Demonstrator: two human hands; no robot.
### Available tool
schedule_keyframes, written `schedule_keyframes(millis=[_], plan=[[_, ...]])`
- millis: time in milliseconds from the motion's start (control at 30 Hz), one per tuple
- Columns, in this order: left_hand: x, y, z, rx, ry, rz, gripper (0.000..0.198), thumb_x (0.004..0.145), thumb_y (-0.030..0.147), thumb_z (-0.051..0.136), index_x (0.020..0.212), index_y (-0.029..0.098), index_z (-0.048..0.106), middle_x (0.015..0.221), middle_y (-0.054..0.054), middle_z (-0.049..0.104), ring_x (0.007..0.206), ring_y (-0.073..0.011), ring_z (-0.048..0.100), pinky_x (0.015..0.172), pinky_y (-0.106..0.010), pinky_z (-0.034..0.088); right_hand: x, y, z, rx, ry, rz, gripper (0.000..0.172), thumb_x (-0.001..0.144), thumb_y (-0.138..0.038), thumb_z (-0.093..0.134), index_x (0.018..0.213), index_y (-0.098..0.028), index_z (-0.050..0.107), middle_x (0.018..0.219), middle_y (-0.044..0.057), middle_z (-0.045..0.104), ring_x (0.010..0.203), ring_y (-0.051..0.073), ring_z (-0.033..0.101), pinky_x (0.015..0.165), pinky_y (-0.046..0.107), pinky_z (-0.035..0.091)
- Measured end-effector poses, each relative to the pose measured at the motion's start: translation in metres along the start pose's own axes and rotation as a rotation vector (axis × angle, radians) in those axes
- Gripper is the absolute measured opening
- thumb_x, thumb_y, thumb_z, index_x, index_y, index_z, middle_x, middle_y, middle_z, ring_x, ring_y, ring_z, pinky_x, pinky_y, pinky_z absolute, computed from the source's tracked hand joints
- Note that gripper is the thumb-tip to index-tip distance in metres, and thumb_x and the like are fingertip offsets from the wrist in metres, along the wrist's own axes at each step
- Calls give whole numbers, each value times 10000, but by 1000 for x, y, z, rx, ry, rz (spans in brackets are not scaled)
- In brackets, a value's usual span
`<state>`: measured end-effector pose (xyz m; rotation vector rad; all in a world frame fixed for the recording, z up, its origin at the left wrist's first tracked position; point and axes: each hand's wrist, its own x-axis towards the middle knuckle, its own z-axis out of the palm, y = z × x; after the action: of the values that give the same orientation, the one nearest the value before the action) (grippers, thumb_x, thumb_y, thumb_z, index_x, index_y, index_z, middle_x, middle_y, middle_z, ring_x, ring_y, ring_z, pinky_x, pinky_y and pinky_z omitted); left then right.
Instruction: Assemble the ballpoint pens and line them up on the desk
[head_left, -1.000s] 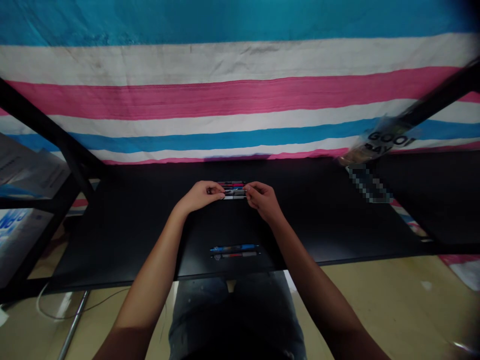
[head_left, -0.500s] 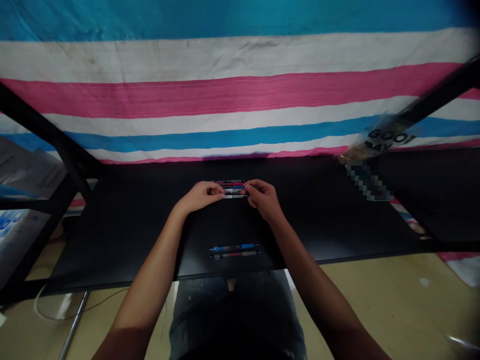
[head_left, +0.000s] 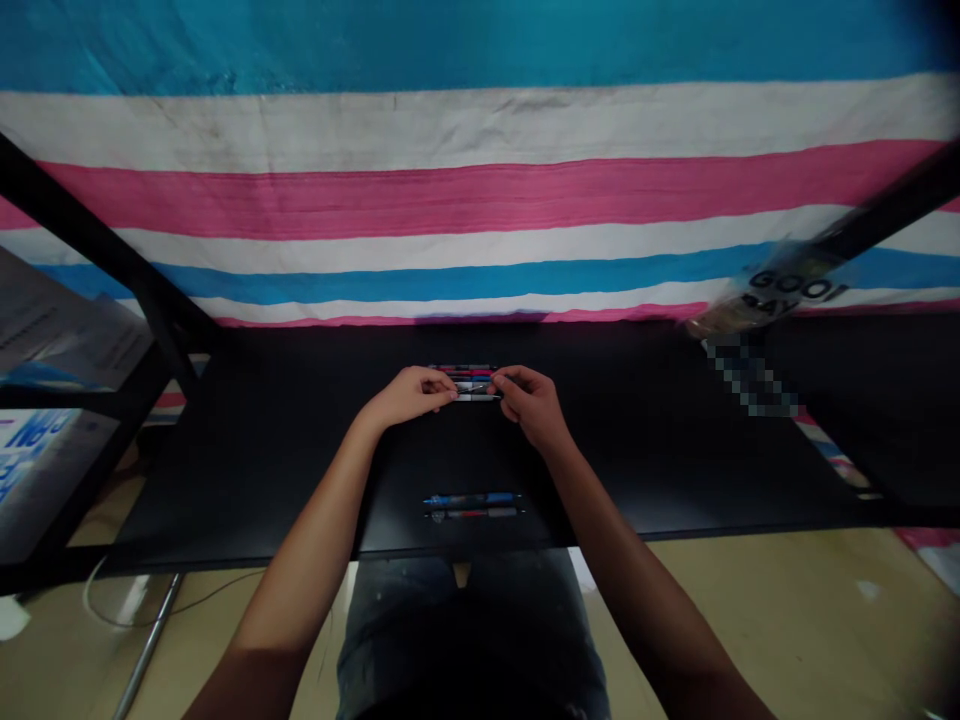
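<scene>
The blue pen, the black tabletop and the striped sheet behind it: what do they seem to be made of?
The blue pen looks like glossy moulded plastic, going by its sheen, though it is small here. The black tabletop seems a smooth laminate or painted board, with a soft sheen. The striped sheet looks like matte plastic tarpaulin, from its fine creases and scuffs, though heavy cloth is possible.

The person's bare, slender left forearm [head_left: 300, 540] and bare, slender right forearm [head_left: 619, 540] slant inward from the bottom corners of the view, meeting neither each other nor the body. Both wrists bend gently. The left hand [head_left: 405, 397] and right hand [head_left: 531, 405] sit palm-down, near each other but apart. The curled left fingers [head_left: 439, 383] and curled right fingers [head_left: 506, 380] point inward, their tips facing across the narrow gap.
</scene>
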<state>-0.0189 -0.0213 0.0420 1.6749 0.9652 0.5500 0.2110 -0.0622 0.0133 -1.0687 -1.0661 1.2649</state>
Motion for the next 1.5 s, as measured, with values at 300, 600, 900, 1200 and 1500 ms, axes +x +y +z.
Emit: schedule_keyframes(millis=[300,600,900,1200,1500], plan=[[0,-2,-2,5,-2,59,206,819,332,724,886,139,751,742,-26,682,669,-127,592,651,-250,452,-1,1,-2,-3,-44,-7,292,816,-452,792,880,-174,729,666,-5,642,398,38,373,369,213,225],[2,-7,-3,37,12,107,184,820,319,722,878,148,757,745,-16,678,697,-132,597,690,-260,474,0,4,-2,4,-86,-10,291,814,-448,795,884,-173,733,622,-28,604,396,34,383,371,197,232],[2,-7,-3,51,21,116,171,819,303,725,889,151,759,767,-21,687,719,-136,608,698,-263,478,1,4,-2,11,-39,-15,280,821,-444,787,868,-177,719,797,21,705,378,17,378,352,205,224],[3,-11,-4,43,27,123,219,807,344,756,902,147,769,752,-22,690,703,-140,615,671,-259,461,2,1,-1,19,-18,-34,304,818,-457,790,839,-176,676,825,34,728,372,13,361,344,202,234],[4,-13,-4,55,42,126,242,796,354,769,913,141,770,807,-47,721,743,-159,639,691,-269,479,2,1,-1,-31,-39,-9,352,811,-509,780,841,-184,649,770,5,681,380,21,375,340,200,235]])
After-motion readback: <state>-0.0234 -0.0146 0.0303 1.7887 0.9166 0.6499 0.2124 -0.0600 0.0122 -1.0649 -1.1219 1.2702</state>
